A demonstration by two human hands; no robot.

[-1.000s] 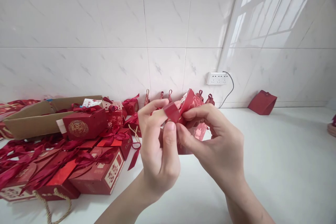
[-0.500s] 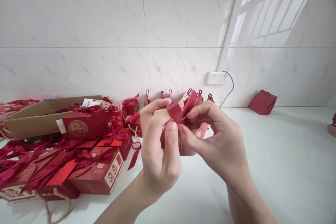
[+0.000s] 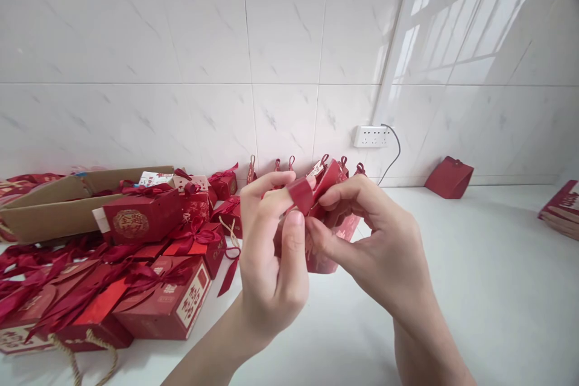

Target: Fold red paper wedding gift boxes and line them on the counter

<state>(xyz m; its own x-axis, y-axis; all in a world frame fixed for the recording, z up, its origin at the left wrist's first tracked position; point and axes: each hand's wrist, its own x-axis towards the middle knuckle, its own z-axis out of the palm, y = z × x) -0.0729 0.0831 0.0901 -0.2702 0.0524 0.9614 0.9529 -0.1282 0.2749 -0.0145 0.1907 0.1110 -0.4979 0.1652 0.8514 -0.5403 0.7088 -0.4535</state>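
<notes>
A small red paper gift box with a pale pattern is held up in front of me, its top flaps raised. My left hand is closed on its left side, with a finger behind a curved red flap. On the other side, my right hand pinches the box's upper edge between thumb and fingers. Both hands hide much of the box. Behind them, against the wall, stand several small red boxes with ribbon loops.
Red gift boxes with ribbons crowd the left, beside an open cardboard carton. A red box stands at the back right. At the right edge, apparently another person's fingers hold a red printed item. A power strip is on the wall.
The red printed item and apparent fingers at the right edge have come further into view, moving left. My hands keep nearly the same grip on the gift box. The view has shifted slightly.
</notes>
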